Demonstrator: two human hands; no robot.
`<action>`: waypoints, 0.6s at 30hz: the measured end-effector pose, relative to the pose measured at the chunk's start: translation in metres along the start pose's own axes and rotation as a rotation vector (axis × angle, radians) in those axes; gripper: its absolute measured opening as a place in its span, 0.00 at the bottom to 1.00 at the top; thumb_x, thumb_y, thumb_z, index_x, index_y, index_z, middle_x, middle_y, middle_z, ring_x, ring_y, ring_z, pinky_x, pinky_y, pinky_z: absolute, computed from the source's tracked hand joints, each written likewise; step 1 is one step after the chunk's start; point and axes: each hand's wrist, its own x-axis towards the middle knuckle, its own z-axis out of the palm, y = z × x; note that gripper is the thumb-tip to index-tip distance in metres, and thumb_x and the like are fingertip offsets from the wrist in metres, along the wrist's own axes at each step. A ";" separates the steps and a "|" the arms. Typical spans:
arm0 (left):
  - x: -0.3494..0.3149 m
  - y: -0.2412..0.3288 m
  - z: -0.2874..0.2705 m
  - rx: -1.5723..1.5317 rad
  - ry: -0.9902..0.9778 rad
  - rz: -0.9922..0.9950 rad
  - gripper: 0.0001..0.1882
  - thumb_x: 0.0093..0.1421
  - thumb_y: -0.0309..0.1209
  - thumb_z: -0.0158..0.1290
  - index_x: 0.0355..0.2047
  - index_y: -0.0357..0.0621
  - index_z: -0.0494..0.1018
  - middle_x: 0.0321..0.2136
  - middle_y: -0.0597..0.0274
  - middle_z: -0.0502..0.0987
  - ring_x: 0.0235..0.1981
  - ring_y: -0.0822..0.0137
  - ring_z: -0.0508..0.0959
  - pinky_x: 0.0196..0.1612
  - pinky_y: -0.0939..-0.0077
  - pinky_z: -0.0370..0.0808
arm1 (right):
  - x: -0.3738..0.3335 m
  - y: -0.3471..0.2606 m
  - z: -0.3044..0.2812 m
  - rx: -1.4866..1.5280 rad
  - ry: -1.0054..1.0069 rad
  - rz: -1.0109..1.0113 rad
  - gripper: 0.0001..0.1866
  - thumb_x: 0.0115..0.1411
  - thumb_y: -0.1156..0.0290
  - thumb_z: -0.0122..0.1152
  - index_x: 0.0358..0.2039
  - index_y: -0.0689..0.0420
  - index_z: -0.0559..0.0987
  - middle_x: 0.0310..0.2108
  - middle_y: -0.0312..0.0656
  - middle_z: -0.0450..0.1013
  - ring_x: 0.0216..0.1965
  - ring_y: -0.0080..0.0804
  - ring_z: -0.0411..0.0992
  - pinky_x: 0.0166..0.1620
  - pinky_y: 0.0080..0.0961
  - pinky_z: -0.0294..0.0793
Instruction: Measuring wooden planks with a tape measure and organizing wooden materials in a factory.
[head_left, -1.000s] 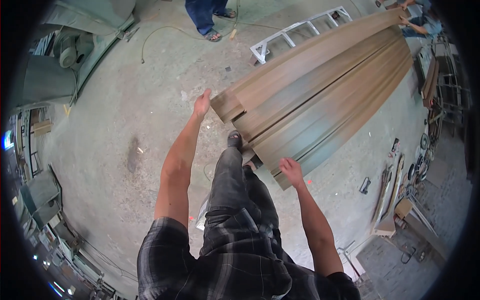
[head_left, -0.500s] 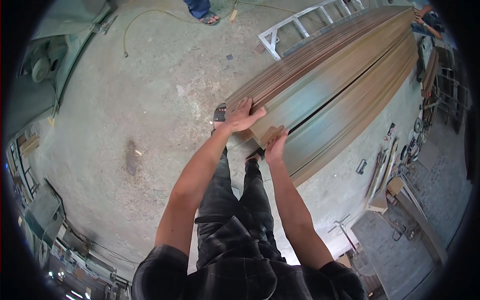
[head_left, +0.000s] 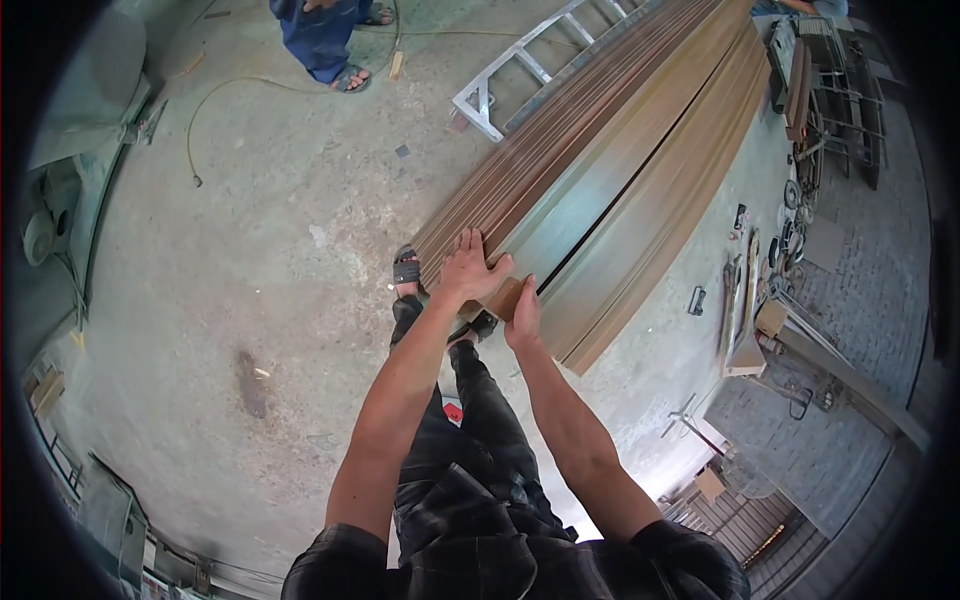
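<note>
A stack of long, ribbed, wood-brown panels (head_left: 570, 225) runs from my hands toward the far right, with a dark gap along the top ones. My left hand (head_left: 468, 272) lies on the near end of the stack, its fingers stretched over the darker ribbed edges. Just to its right, my right hand (head_left: 524, 318) grips a small flat brown piece (head_left: 506, 298) by the near corner of the panels. The thumb points up along this piece, and the other fingers are mostly hidden. Whether the piece touches the panel end, I cannot tell.
An aluminium ladder (head_left: 530, 65) lies beyond the stack. A person in blue trousers (head_left: 312, 40) stands at the far left near a cable (head_left: 215, 115). Another person's arm shows at the stack's far end. Tools and timber (head_left: 742, 310) lie on the right.
The view has shifted, so the panels sit lower and further left. My hands have moved closer together at the near end. More of the person in blue trousers shows.
</note>
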 end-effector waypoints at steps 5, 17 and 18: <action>0.003 -0.001 -0.002 -0.033 0.002 0.005 0.45 0.48 0.58 0.39 0.56 0.33 0.43 0.57 0.47 0.45 0.59 0.56 0.47 0.57 0.61 0.49 | 0.001 0.001 0.004 0.088 -0.037 0.021 0.22 0.59 0.51 0.38 0.43 0.56 0.64 0.40 0.36 0.64 0.42 0.27 0.63 0.46 0.25 0.61; -0.001 0.007 -0.010 -0.040 0.022 0.067 0.47 0.45 0.59 0.44 0.53 0.31 0.49 0.47 0.38 0.61 0.48 0.46 0.64 0.51 0.65 0.61 | 0.002 -0.005 0.006 -0.006 -0.005 -0.066 0.30 0.56 0.49 0.42 0.48 0.63 0.62 0.43 0.41 0.65 0.44 0.30 0.64 0.47 0.25 0.62; -0.002 0.009 -0.010 -0.036 0.044 0.086 0.47 0.45 0.59 0.44 0.53 0.31 0.49 0.47 0.38 0.61 0.48 0.46 0.64 0.51 0.65 0.61 | 0.000 -0.009 0.007 -0.019 0.010 -0.006 0.32 0.54 0.49 0.47 0.49 0.65 0.61 0.45 0.43 0.64 0.45 0.31 0.63 0.47 0.26 0.63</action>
